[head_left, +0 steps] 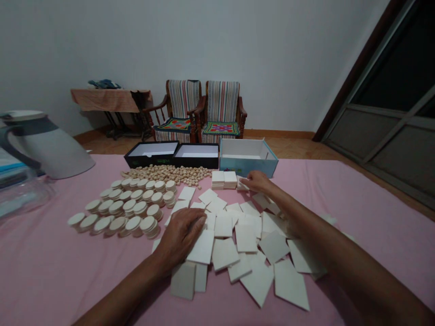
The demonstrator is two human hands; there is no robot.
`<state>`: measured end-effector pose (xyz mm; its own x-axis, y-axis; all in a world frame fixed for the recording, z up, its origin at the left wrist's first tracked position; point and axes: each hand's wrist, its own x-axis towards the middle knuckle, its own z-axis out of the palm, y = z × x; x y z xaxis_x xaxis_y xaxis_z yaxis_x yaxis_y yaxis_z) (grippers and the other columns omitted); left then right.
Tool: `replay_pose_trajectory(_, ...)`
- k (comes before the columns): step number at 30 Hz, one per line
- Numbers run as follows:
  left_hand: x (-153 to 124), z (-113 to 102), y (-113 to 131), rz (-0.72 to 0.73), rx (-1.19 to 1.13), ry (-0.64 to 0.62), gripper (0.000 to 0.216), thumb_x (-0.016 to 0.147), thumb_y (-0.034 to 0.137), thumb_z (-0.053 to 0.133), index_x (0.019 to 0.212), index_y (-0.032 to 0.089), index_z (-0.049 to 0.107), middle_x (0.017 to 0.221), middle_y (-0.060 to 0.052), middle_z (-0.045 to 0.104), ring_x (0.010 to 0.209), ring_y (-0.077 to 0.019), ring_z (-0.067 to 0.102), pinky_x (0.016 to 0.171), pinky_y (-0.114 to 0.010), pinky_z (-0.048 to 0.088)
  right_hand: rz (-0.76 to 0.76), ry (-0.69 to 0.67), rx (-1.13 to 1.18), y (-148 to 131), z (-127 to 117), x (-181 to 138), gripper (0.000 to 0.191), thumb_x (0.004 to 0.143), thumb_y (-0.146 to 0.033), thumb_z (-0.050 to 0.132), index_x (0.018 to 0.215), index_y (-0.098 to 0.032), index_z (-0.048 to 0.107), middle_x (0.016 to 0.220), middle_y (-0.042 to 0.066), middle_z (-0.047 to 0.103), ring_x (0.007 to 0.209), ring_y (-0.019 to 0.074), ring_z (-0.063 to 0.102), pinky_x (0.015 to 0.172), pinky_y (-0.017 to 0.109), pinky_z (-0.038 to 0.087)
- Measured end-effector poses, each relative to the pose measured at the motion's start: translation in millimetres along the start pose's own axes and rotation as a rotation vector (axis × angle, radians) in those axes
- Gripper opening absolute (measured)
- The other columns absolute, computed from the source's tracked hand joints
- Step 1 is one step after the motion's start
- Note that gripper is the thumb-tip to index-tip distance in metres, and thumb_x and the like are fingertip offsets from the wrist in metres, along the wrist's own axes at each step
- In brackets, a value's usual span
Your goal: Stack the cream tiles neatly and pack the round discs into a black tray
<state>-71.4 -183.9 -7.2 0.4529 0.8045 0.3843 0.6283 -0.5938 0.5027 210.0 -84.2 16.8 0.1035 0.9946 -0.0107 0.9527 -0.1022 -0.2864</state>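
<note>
Pale square wooden tiles (pixel 246 237) lie loosely spread and overlapping across the middle of the cloth. My left hand (pixel 183 231) rests palm down on the left side of this spread, fingers loosely extended and holding nothing visible. Farther forward, my right hand (pixel 258 182) is closed on a square wooden tile (pixel 242 183), fingertips at its right side. That tile sits just right of two neat stacks of square tiles (pixel 223 180), which stand side by side in front of the light blue box (pixel 249 154). What lies under my right fingers is partly hidden.
Rows of stacked round wooden discs (pixel 129 206) stand at the left, with a heap of small wooden pieces (pixel 166 173) behind them. Two black box trays (pixel 196 163) adjoin the blue box. A pitcher (pixel 50 145) and a clear plastic container (pixel 23 192) are at far left.
</note>
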Motion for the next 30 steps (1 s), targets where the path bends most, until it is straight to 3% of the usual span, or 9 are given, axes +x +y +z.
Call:
replay_pose_trajectory(4, 1, -1, 2, -0.002, 0.006, -0.008, 0.029, 0.093, 0.034, 0.041, 0.097, 0.021, 0.066, 0.101, -0.005, 0.07, 0.095, -0.0211, 0.061, 0.086, -0.035, 0.045, -0.1, 0.036, 0.061, -1, -9, -23, 0.022, 0.082, -0.027, 0.053, 0.093, -0.013, 0.066, 0.093, 0.009, 0.07, 0.083, 0.0181, 0.063, 0.065, 0.023, 0.04)
replay_pose_trajectory(8, 1, 0, 2, -0.003, 0.016, -0.005, 0.03, 0.093, 0.036, 0.041, 0.096, 0.02, 0.066, 0.1, -0.006, 0.07, 0.094, -0.0212, 0.062, 0.084, -0.035, 0.046, -0.381, -0.15, 0.215, -10, -9, -59, 0.011, 0.076, -0.019, 0.058, 0.083, -0.016, 0.066, 0.077, 0.001, 0.068, 0.071, 0.0123, 0.06, 0.064, 0.021, 0.042)
replay_pose_trajectory(11, 1, 0, 1, -0.004, 0.03, 0.003, 0.03, 0.092, 0.037, 0.042, 0.095, 0.021, 0.067, 0.099, -0.005, 0.07, 0.093, -0.0212, 0.062, 0.084, -0.034, 0.047, -0.622, -0.261, 0.31, -22, -1, -85, 0.027, 0.069, -0.019, 0.066, 0.096, -0.016, 0.063, 0.092, 0.005, 0.065, 0.082, 0.0155, 0.058, 0.072, 0.025, 0.043)
replay_pose_trajectory(15, 3, 1, 1, -0.011, 0.027, 0.011, 0.03, 0.092, 0.037, 0.043, 0.096, 0.02, 0.067, 0.1, -0.006, 0.07, 0.093, -0.0212, 0.063, 0.084, -0.034, 0.047, -0.717, -0.272, 0.226, -38, 8, -105, 0.049, 0.065, -0.025, 0.071, 0.111, -0.014, 0.057, 0.107, 0.011, 0.057, 0.101, 0.0229, 0.049, 0.086, 0.035, 0.04)
replay_pose_trajectory(20, 6, 4, 1, -0.019, 0.001, -0.005, 0.029, 0.091, 0.035, 0.044, 0.097, 0.019, 0.067, 0.1, -0.008, 0.07, 0.093, -0.0211, 0.063, 0.085, -0.035, 0.048, -0.683, -0.218, 0.111, -49, 7, -112, 0.043, 0.069, -0.026, 0.065, 0.109, -0.011, 0.057, 0.106, 0.014, 0.055, 0.1, 0.0252, 0.047, 0.086, 0.037, 0.039)
replay_pose_trajectory(25, 7, 3, 0, -0.007, 0.04, 0.07, 0.028, 0.09, 0.034, 0.046, 0.1, 0.017, 0.066, 0.103, -0.01, 0.069, 0.098, -0.0235, 0.061, 0.088, -0.04, 0.046, -0.584, -0.175, 0.096, -28, -5, -93, 0.04, 0.067, -0.029, 0.066, 0.102, -0.011, 0.058, 0.101, 0.012, 0.058, 0.092, 0.0228, 0.051, 0.08, 0.033, 0.04)
replay_pose_trajectory(27, 7, 1, 1, -0.003, 0.059, 0.061, 0.028, 0.09, 0.034, 0.045, 0.097, 0.017, 0.067, 0.099, -0.01, 0.07, 0.093, -0.0235, 0.062, 0.086, -0.04, 0.047, -0.472, -0.158, 0.099, -13, -11, -75, 0.038, 0.067, -0.027, 0.065, 0.101, -0.013, 0.059, 0.099, 0.01, 0.061, 0.087, 0.0203, 0.053, 0.075, 0.029, 0.041)
replay_pose_trajectory(30, 7, -1, 2, -0.01, 0.067, 0.045, 0.029, 0.091, 0.035, 0.045, 0.094, 0.017, 0.067, 0.094, -0.009, 0.07, 0.088, -0.0227, 0.063, 0.082, -0.038, 0.047, -0.162, -0.048, 0.087, 4, -14, -44, 0.042, 0.07, -0.034, 0.064, 0.106, -0.013, 0.059, 0.101, 0.008, 0.063, 0.087, 0.0189, 0.056, 0.071, 0.025, 0.041)
